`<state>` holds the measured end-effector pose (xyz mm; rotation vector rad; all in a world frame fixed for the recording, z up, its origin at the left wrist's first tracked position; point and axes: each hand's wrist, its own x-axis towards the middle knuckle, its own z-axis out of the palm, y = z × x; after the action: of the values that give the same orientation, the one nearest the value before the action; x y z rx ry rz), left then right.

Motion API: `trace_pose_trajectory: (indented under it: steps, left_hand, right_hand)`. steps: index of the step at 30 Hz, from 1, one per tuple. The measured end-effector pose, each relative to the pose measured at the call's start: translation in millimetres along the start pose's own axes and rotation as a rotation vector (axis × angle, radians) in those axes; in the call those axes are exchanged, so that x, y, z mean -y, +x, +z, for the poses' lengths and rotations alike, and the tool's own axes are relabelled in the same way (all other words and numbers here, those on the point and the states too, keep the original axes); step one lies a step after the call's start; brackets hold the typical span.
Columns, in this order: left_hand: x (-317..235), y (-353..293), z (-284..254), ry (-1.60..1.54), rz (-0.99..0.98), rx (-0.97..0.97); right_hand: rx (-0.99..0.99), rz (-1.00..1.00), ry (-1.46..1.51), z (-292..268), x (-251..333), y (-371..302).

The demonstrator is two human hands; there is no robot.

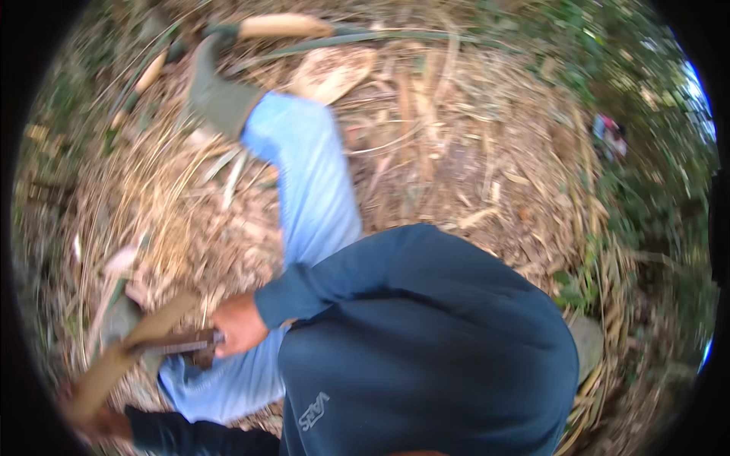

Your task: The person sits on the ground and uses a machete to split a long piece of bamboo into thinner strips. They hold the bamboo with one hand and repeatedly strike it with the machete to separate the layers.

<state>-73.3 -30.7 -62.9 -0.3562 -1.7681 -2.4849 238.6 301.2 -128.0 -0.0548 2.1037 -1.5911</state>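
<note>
Nearest the camera is the dark blue sweatshirt [433, 334] of the seated person, whose chest and shoulder fill the lower centre. The jeans [308, 175] spread toward the left of the view, one leg reaching to the upper left, the other bent lower down; this wide stance appears to give a stable seat and leaves a working space between body and feet.

The right hand [239, 323] is closed around the near end of a dark blade-like tool [179, 342], presumably because that end serves as its handle. The tool points away from the body, which seems prudent. The left hand [99, 422] is wrapped about the lower end of a tan wooden piece [156, 319]; its fingers are blurred, and their exact placement cannot be determined. The piece slants up across the tool's far end, at the lower left beside the bent leg. Contact appears likely but is not confirmed. Holding the piece by its end seems to keep the left hand well apart from the right.

A wooden-handled implement [285, 26] lies beyond the raised green boot [220, 87], apparently set aside clear of both hands. Dry litter [487, 175] covers the ground.
</note>
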Motion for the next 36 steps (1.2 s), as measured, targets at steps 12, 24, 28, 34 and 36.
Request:
trace_pose_trajectory:
  steps: [12,24,28,34,36]
  left_hand:
    - [-33,-30,87,-0.186,0.007,0.251]
    - [-41,-72,91,-0.012,0.242,-0.211]
    - [-36,-68,105,0.093,0.247,-0.220]
    - [-38,-43,78,-0.136,0.084,0.187]
    - [-39,-39,81,-0.118,0.074,0.198]
  right_hand:
    - [-0.064,-0.036,-0.134,20,-1,-20]
    - [0.022,0.117,-0.094,28,17,-5]
    - [0.007,0.073,-0.090,25,3,-4]
    - [0.205,0.273,0.358,-9,14,-12]
    - [0.090,0.092,0.112,-5,0,-14]
